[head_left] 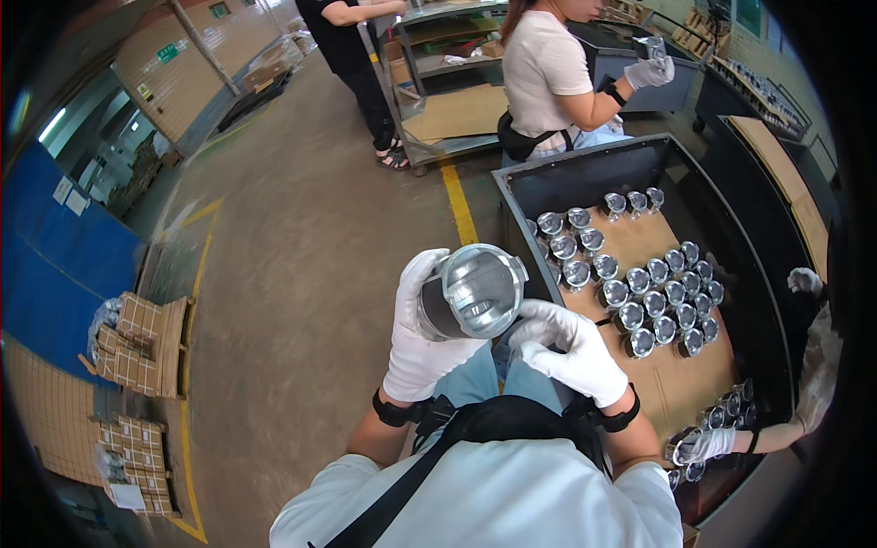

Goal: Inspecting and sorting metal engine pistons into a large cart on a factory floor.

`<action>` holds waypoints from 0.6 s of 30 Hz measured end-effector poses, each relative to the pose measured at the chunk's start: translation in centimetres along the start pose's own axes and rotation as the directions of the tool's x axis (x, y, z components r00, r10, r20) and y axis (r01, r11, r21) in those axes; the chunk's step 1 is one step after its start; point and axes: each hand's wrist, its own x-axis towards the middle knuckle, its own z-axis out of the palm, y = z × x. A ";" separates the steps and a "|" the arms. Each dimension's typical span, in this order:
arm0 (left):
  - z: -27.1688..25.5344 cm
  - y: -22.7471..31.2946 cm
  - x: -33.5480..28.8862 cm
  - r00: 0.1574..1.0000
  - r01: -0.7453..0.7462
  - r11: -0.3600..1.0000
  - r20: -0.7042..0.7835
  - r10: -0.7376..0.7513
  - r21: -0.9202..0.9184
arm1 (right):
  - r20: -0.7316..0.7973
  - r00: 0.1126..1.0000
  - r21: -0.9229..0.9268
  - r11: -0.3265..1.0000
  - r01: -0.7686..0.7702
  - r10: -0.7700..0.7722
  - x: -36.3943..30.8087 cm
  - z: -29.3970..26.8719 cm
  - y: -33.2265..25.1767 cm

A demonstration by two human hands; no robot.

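Left of the big black bin [585, 178], brown cardboard boxes [137, 342] sit in stacks on the floor beside a blue wall [55, 274], and a small green sign [167, 52] hangs high on the far wall. The left hand [422, 329] in a white glove wraps around a shiny metal piston [475, 290], held up just left of the bin. The right hand [571, 352] pinches the piston's lower edge with its fingertips. Many more pistons [653, 288] already stand in rows on the brown cardboard sheet [671, 379] inside the bin. This one is not in there yet, so I think some work is left.
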 end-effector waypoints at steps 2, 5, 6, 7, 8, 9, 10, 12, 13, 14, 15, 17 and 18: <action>0.2 0.2 0.3 0.999 -0.046 0.994 0.034 0.043 0.097 | 0.011 0.994 0.111 0.988 -0.106 0.106 -0.4 -0.4 -0.6; 1.2 0.6 1.1 0.986 -0.133 0.977 0.119 0.114 0.167 | 0.054 0.980 0.154 0.968 -0.196 0.190 -0.7 -1.1 -1.6; 1.6 0.6 1.6 0.957 -0.255 0.925 0.212 0.199 0.283 | 0.063 0.978 0.199 0.958 -0.208 0.200 -0.8 -1.3 -1.6; 2.1 0.5 2.1 0.908 -0.385 0.846 0.312 0.278 0.368 | 0.062 0.977 0.245 0.945 -0.215 0.206 -0.8 -1.3 -1.4; 2.7 0.5 2.1 0.876 -0.432 0.816 0.392 0.280 0.384 | 0.069 0.965 0.285 0.922 -0.261 0.251 -0.9 -1.2 -1.3; 3.1 0.5 2.1 0.835 -0.487 0.782 0.470 0.287 0.389 | 0.075 0.954 0.329 0.896 -0.298 0.290 -0.8 -1.0 -1.0; 3.8 0.1 2.1 0.808 -0.511 0.800 0.494 0.322 0.315 | 0.037 0.958 0.296 0.913 -0.282 0.284 -0.6 -1.2 -0.5; 4.9 -0.5 3.2 0.732 -0.584 0.765 0.583 0.353 0.270 | -0.077 0.971 0.338 0.923 -0.187 0.225 -0.7 -2.6 1.1; 5.8 -0.7 3.5 0.725 -0.581 0.775 0.590 0.354 0.248 | -0.144 0.975 0.403 0.910 -0.100 0.171 -0.9 -3.4 1.8; 6.9 -0.7 3.5 0.706 -0.581 0.791 0.605 0.369 0.195 | -0.247 0.952 0.560 0.828 -0.014 0.183 -1.4 -4.6 2.3; 7.6 -0.5 3.5 0.692 -0.506 0.841 0.672 0.263 0.191 | -0.363 0.914 0.466 0.885 0.007 0.184 -3.3 -6.2 1.1; 8.5 -0.9 3.2 0.600 -0.378 0.908 0.795 0.093 0.179 | -0.497 0.851 -0.083 0.985 0.151 -0.172 -6.4 -10.5 4.7; 8.5 -1.5 2.9 0.518 -0.253 0.950 0.855 -0.027 0.183 | -0.567 0.821 0.238 0.967 0.087 0.066 -8.1 -12.7 5.6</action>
